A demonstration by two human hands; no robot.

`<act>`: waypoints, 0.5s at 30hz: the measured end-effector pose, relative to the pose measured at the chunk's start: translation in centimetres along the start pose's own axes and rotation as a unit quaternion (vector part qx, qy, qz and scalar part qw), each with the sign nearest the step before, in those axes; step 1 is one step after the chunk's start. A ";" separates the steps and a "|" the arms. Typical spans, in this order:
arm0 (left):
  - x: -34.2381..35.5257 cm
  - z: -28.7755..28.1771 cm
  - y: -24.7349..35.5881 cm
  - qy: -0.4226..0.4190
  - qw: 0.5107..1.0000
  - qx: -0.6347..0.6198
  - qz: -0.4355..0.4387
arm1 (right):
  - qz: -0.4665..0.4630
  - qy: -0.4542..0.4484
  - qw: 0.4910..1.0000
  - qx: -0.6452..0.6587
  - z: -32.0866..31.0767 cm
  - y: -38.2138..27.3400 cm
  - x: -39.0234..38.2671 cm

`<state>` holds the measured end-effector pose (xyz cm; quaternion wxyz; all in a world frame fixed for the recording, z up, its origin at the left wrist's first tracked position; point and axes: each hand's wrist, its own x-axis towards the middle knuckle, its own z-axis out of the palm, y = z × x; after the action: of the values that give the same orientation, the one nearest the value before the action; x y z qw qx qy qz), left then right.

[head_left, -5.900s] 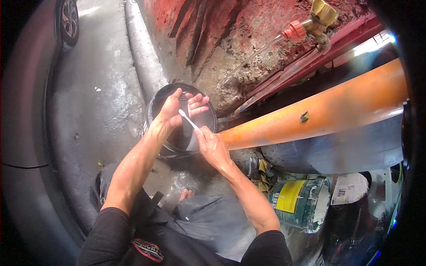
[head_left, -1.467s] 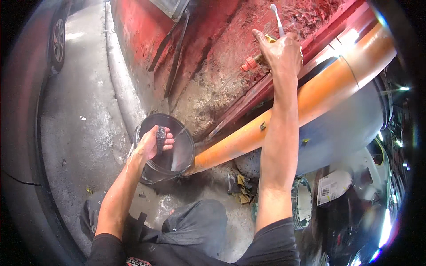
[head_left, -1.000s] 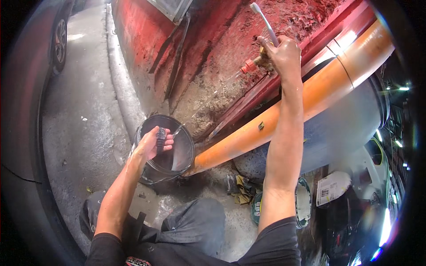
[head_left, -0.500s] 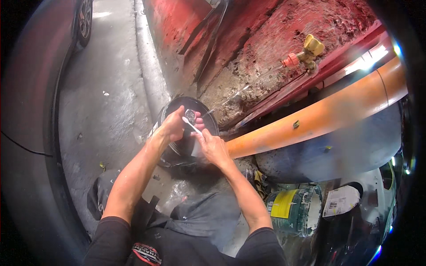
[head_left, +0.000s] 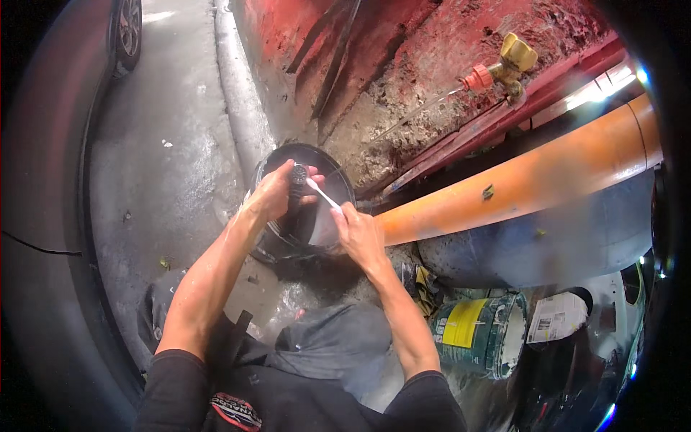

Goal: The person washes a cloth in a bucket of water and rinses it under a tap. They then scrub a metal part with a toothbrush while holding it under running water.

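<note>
My left hand [head_left: 273, 193] is closed around a dark round-faced wristwatch [head_left: 299, 174], with its dial facing up. From the other side, my right hand [head_left: 358, 234] pinches the handle of a white toothbrush [head_left: 324, 193]. The brush head is right beside the watch's rim; whether the bristles touch it I cannot tell. Both hands are over a black bucket [head_left: 337, 165], whose contents are mostly hidden by them. A thin stream of water comes from a tap [head_left: 504, 68] with a yellow handle and an orange-red fitting, running down toward the bucket.
A dark car [head_left: 43, 180] stands along the left side. Beyond the bucket rises a rough red wall [head_left: 410, 72]. To the right run an orange pipe [head_left: 518, 180] and a bluish barrel [head_left: 533, 245]. A green paint-stained bucket [head_left: 479, 338] lies near my right elbow.
The watch and my left hand have shifted slightly left and up. The toothbrush head has gone from over the dial to the watch's right side. The view has tilted a little.
</note>
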<state>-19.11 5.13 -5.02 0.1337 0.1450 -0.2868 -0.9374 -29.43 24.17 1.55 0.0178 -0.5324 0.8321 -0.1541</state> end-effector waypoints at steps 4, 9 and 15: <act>-0.5 1.9 -1.0 0.020 0.999 -0.029 -0.015 | -0.010 0.021 1.000 0.008 0.3 -0.4 0.9; -0.6 1.8 -1.2 0.081 0.996 0.015 0.036 | 0.031 0.007 0.998 0.056 0.5 -1.0 0.1; -1.6 2.4 0.0 0.077 0.990 0.115 0.021 | 0.083 0.029 0.994 0.070 0.1 0.9 0.2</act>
<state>-18.45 6.86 -2.86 0.1575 0.2248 -0.3849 -0.8812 -30.25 24.33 1.24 0.0433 -0.4539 0.8611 -0.2251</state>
